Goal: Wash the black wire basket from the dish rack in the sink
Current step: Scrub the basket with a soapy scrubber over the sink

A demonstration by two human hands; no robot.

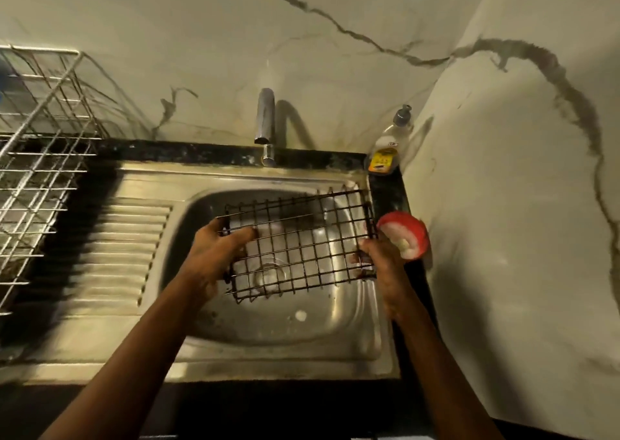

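Holding the black wire basket (302, 241) level over the basin of the steel sink (355, 308), the person has it by its two short ends. The left hand (214, 255) grips the left end, with its fingers curled over the rim wire and onto the grid. The right hand (379, 261) grasps the near right corner, though blur hides how its fingertips lie.

The basket is already out of the silver dish rack (40, 137), which stands on the counter to the left, well apart. That part of the job looks done. No stream shows under the tap (265, 120), and I can make out no suds on the wires. Only a small white blob (301, 315) lies on the basin floor. Wetting, scrubbing and rinsing all seem left to do, so the wash is probably at an early stage.

By count there is one basket, one rack and one tap. One pump bottle of dish soap (385, 147) stands at the back right corner. One red tub (407, 235) with something white in it sits just beside the right hand. Two hands are at work.
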